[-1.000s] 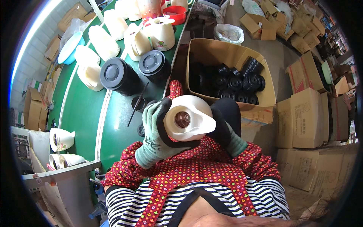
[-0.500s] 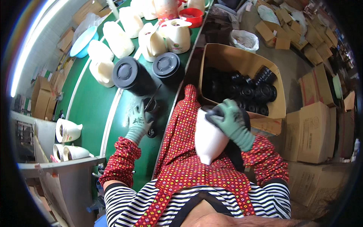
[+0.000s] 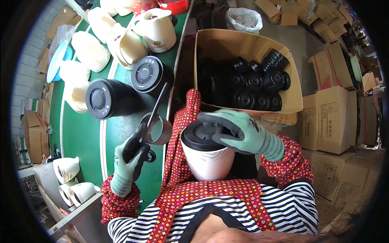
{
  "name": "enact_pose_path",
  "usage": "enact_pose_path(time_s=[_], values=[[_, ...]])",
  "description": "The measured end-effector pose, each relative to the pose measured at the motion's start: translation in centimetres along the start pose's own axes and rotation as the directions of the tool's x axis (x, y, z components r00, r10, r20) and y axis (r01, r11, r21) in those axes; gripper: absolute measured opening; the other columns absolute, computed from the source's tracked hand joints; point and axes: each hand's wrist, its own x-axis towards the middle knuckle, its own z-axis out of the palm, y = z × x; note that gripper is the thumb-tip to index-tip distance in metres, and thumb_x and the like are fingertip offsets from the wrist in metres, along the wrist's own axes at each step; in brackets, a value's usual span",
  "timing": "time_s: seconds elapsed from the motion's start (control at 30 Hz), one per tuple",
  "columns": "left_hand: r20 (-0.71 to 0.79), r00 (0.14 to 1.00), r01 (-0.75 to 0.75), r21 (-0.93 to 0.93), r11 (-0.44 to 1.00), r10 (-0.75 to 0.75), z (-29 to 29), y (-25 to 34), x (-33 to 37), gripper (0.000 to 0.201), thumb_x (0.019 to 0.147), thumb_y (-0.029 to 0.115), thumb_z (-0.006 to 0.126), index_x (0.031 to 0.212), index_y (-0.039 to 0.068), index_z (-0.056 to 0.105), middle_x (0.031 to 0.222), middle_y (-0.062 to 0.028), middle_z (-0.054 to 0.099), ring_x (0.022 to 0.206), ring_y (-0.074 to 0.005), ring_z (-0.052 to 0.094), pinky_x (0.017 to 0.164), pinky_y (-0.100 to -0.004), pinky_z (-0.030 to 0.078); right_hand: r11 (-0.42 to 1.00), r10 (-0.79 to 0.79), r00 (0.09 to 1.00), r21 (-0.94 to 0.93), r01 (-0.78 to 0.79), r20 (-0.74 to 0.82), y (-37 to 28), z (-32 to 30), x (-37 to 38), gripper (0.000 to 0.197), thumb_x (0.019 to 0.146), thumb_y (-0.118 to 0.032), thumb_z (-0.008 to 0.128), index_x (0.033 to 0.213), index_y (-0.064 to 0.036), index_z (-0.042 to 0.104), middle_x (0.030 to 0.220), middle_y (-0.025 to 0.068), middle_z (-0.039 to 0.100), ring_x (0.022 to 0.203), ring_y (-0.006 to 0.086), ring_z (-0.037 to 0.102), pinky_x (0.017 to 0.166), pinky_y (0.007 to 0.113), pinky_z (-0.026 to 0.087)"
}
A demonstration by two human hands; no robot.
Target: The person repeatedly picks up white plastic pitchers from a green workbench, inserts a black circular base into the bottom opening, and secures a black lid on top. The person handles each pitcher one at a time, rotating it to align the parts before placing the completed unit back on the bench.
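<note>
While a white jug body (image 3: 208, 164) is resting over the lap, on the near side of the open cardboard carton (image 3: 243, 43), a ridged black cap (image 3: 193, 138) is already covering its upturned end. Whether that cap is fully tightened is not showing. As for what is left, more black round parts (image 3: 254, 82) are lying loose inside the carton, and two stacks of black discs (image 3: 121, 99) are standing to its left on the green worktop (image 3: 77, 139), with cream jugs (image 3: 158, 35) beyond them.

Near the carton's front edge, the gloved right hand (image 3: 243, 131) is reaching in from the right, palm turned down, its forearm angling across from the lower right. Its fingers and thumb are clamping the cap's top from above. Left of the carton, the gloved left hand (image 3: 131, 156) is pointing away from the body, forearm rising from below; its fingers and thumb are closing around the near end of a long dark bar (image 3: 159, 101), beside a dark ring (image 3: 162, 130).
</note>
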Motion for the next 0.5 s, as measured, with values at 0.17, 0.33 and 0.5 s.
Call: enact_pose_path(time_s=[0.17, 0.33, 0.5], values=[[0.216, 0.974, -0.082, 0.068, 0.994, 0.066, 2.9, 7.1, 3.0, 0.056, 0.099, -0.006, 0.06, 0.154, -0.003, 0.052, 0.13, -0.0109, 0.072, 0.083, -0.0044, 0.06, 0.073, -0.0229, 0.051, 0.82, -0.441, 0.897, -0.399, 0.409, 0.014, 1.8, -2.3, 6.6, 0.072, 0.086, -0.032, 0.078, 0.15, -0.0076, 0.058, 0.146, 0.0191, 0.057, 0.143, 0.0392, 0.05, 0.122, 0.061, 0.033], [0.488, 0.86, -0.324, 0.296, 0.898, 0.149, 5.0, 10.4, 6.8, 0.052, 0.1, 0.004, 0.065, 0.15, -0.004, 0.054, 0.108, -0.0194, 0.073, 0.084, -0.0175, 0.068, 0.073, -0.0313, 0.054, 0.919, -0.283, 0.953, -0.255, 0.301, 0.106, 7.1, -1.7, 9.0, 0.038, 0.092, -0.035, 0.072, 0.121, -0.0116, 0.078, 0.097, 0.009, 0.073, 0.092, 0.031, 0.066, 0.082, 0.043, 0.045], [0.556, 0.801, -0.497, 0.414, 0.763, 0.22, 6.4, 13.4, 8.1, 0.051, 0.101, 0.011, 0.064, 0.15, -0.002, 0.054, 0.124, -0.0195, 0.066, 0.092, -0.0226, 0.07, 0.082, -0.0353, 0.056, 0.998, -0.035, 0.999, -0.052, 0.034, -0.006, 9.3, -1.1, 5.4, 0.027, 0.093, -0.036, 0.071, 0.103, -0.0126, 0.081, 0.092, 0.0113, 0.075, 0.088, 0.0324, 0.07, 0.079, 0.043, 0.048]])
